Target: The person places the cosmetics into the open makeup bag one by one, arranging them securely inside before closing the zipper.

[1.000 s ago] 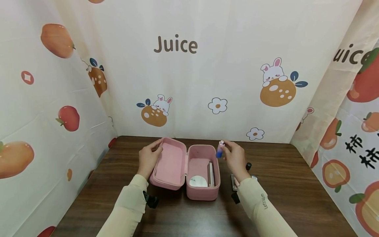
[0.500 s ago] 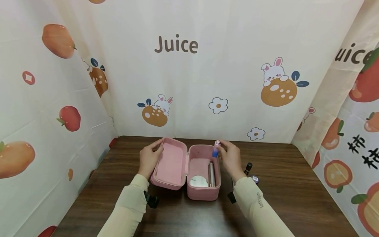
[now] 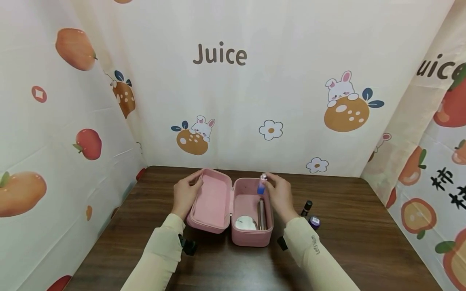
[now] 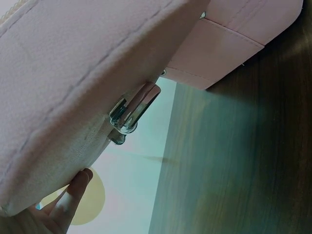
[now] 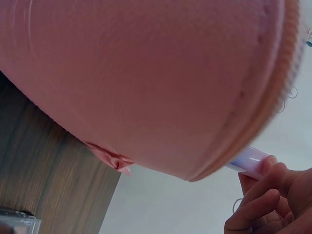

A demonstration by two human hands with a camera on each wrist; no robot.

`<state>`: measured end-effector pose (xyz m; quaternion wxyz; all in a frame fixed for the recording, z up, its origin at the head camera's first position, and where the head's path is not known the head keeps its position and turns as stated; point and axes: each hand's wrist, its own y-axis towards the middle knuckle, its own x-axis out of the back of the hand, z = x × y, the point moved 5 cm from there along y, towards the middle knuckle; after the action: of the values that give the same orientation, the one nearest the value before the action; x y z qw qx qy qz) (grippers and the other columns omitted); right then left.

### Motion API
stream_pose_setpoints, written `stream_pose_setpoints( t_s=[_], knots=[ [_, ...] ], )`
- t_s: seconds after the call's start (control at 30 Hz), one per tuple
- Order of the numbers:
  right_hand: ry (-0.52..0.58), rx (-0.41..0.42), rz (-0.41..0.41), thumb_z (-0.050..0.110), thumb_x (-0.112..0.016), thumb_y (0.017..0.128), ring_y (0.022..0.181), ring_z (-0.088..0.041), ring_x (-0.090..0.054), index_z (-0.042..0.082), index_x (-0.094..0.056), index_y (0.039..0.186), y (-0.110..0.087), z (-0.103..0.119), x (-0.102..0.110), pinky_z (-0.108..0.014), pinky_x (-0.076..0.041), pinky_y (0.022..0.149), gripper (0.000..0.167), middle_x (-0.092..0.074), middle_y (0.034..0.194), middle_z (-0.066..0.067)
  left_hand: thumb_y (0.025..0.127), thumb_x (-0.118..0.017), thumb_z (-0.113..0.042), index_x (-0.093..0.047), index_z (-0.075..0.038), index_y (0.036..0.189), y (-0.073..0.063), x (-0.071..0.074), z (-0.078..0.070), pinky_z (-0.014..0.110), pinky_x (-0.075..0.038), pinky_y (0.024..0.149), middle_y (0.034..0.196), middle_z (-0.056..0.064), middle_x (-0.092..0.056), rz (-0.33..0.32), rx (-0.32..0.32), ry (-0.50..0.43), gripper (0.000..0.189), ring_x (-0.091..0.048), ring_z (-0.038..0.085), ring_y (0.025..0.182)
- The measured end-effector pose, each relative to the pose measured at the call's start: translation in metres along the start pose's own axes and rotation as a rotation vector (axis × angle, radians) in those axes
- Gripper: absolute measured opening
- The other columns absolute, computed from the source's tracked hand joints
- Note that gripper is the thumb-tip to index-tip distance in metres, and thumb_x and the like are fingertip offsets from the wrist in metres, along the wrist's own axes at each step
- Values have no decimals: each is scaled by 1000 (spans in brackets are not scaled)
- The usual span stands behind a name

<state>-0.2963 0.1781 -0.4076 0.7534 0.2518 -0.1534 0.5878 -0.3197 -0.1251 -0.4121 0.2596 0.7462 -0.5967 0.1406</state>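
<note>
A pink zippered case [image 3: 251,237] stands on the table with its lid [image 3: 211,198] folded out to the left. My left hand [image 3: 185,195] grips the lid's far left edge; in the left wrist view its fingers [image 4: 73,195] lie against the lid below a metal buckle [image 4: 134,109]. Between thumb and fingers, my right hand [image 3: 280,196] pinches a small pink-to-blue cylindrical tube [image 3: 261,186], held upright over the back right part of the case. Inside the case lie a round white compact [image 3: 245,222] and slim pen-like sticks [image 3: 262,214]. The right wrist view shows the tube [image 5: 251,161] partly behind the case wall.
On the table right of the case are a black-capped tube [image 3: 307,207] and a small purple jar [image 3: 314,222]. A clear-edged item [image 5: 19,222] shows at the right wrist view's lower left. A printed curtain [image 3: 233,101] hangs behind the table.
My right hand has carried the tube leftward, from beside the case to over its inside. The purple jar has come into sight from behind the right sleeve. The left hand still holds the lid.
</note>
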Motion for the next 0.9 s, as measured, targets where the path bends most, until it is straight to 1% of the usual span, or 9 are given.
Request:
stream_pose_setpoints(
  t_s=[0.07,0.13,0.23,0.3,0.43,0.53,0.63,0.77,0.9],
  knots=[
    [3,-3,9,18,-62,97,44,-11,-30,10,-65,130,0,0,-2,-23,-30,42,34,-67,120,-13,93,-65,-22,-68,-22,129,1,0,0,40,-52,88,130,-2,-65,-3,-2,2,36,-67,22,107],
    [-2,-2,11,19,-63,97,47,-11,-32,10,-65,129,1,0,-5,-24,-30,43,34,-68,119,-12,93,-65,-22,-67,-22,129,1,-1,1,39,-51,89,130,-2,-65,-3,-5,3,36,-66,22,110],
    [-14,13,6,19,-63,96,53,-13,-35,10,-67,127,1,1,-7,-25,-30,46,33,-68,122,-11,93,-64,-22,-67,-22,129,1,-1,1,38,-51,88,131,-2,-65,3,-3,0,36,-65,22,112],
    [-17,20,2,19,-64,96,57,-12,-39,10,-68,126,1,2,-9,-24,-33,48,32,-69,121,-11,94,-64,-22,-67,-22,130,1,-2,1,35,-51,86,131,-1,-64,6,-2,0,36,-64,21,113],
    [2,18,13,18,-65,95,55,-12,-48,12,-70,123,2,3,-12,-24,-41,50,29,-71,114,-11,94,-64,-22,-67,-22,129,1,-2,1,29,-50,79,131,-1,-65,2,-4,6,36,-65,19,109],
    [3,8,27,19,-65,95,56,-15,-54,13,-70,122,2,3,-15,-24,-45,51,28,-71,111,-11,94,-64,-22,-67,-23,129,1,-2,2,27,-50,77,130,-2,-65,-2,-2,7,36,-66,18,106],
    [-5,-3,38,19,-65,95,62,-18,-60,14,-70,123,3,3,-19,-24,-46,51,28,-71,111,-11,94,-64,-22,-67,-22,129,0,-1,1,28,-51,78,130,-2,-65,1,-1,0,36,-66,18,105],
    [-23,-4,41,20,-65,95,70,-21,-64,15,-70,122,3,4,-24,-25,-46,51,28,-72,110,-10,94,-64,-21,-67,-22,129,-1,0,0,34,-52,83,130,-2,-65,5,3,-9,36,-66,20,109],
    [-39,9,44,20,-66,95,72,-19,-63,14,-70,123,2,6,-26,-26,-45,52,29,-73,106,-10,93,-65,-20,-67,-21,129,-1,0,-1,38,-52,87,130,-2,-65,3,-2,-7,36,-65,22,112]
  ],
)
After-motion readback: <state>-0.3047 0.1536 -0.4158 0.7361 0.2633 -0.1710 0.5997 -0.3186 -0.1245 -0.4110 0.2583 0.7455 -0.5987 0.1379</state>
